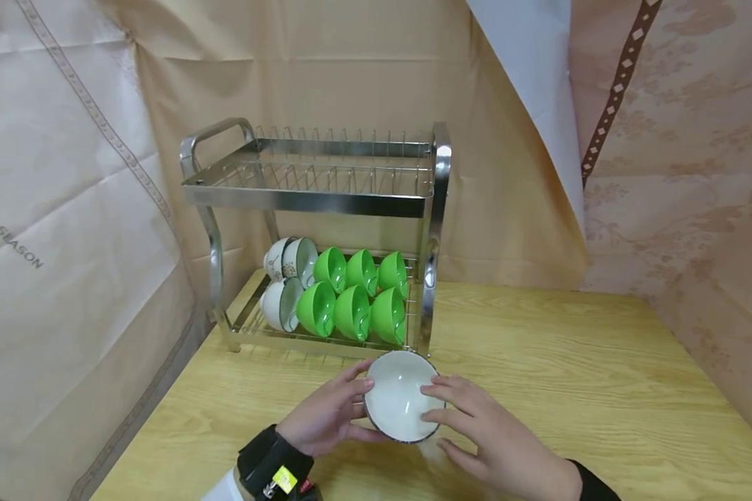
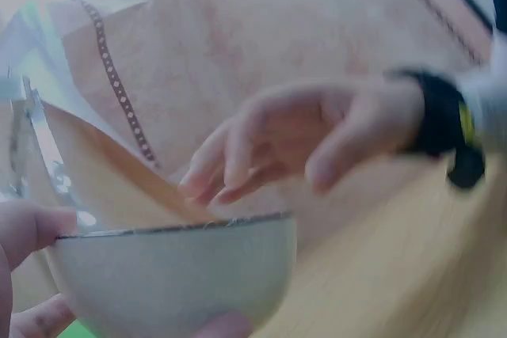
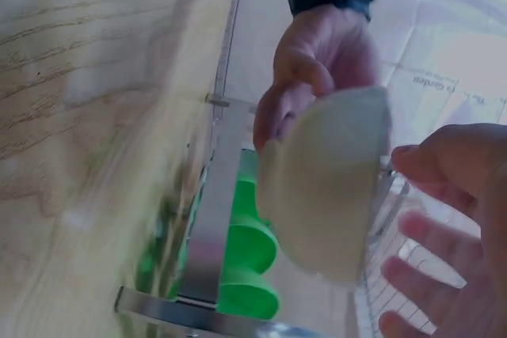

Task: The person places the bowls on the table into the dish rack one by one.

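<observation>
A white bowl (image 1: 396, 407) with a thin dark rim is held above the table in front of the rack. My left hand (image 1: 326, 421) grips it from the left, thumb at the rim and fingers around the outside, as the left wrist view also shows on the bowl (image 2: 174, 279). At the bowl's right, my right hand (image 1: 491, 435) has its fingers spread over the opening. In the left wrist view this right hand (image 2: 317, 128) hovers just above the rim, blurred. The right wrist view shows its thumb beside the bowl (image 3: 333, 187), with no grip on it.
A two-tier metal dish rack (image 1: 307, 200) stands behind the hands. On its lower tier, several green bowls (image 1: 388, 316) stand on edge in two rows, with white bowls (image 1: 279, 306) at their left. Wood-grain table (image 1: 570, 362) extends to the right; cloth (image 1: 363, 83) hangs behind.
</observation>
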Available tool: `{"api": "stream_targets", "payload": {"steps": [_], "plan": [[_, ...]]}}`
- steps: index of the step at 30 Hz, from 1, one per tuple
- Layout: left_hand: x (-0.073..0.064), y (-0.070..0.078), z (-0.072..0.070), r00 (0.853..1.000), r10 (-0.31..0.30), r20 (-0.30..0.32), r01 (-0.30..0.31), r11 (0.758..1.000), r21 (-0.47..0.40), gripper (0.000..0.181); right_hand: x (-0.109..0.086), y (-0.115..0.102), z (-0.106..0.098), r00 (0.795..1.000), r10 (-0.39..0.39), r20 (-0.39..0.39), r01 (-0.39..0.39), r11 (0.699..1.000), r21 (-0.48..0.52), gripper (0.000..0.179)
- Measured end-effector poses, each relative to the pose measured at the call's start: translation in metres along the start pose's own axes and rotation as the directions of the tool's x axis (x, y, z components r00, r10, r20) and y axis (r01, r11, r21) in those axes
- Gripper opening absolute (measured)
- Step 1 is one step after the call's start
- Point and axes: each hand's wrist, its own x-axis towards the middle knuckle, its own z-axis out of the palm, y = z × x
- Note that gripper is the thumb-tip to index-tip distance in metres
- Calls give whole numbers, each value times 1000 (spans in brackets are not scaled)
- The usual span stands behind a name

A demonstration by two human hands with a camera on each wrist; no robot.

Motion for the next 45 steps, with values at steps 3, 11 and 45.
{"api": "stream_targets", "payload": {"steps": [3, 11, 45], "plan": [[-10, 9, -8, 987, 72, -144, -56, 992, 112, 57, 0, 4, 6, 990, 132, 48, -131, 991, -27, 46], [-40, 42, -40, 829, 312, -465, -39, 860, 509, 57, 4, 15, 34, 960, 211, 183, -221, 975, 34, 48], [-4, 100, -121, 508, 734, -451, 496, 178, 850, 60, 72, 20, 92, 965, 128, 230, -125, 992, -28, 57]]}}
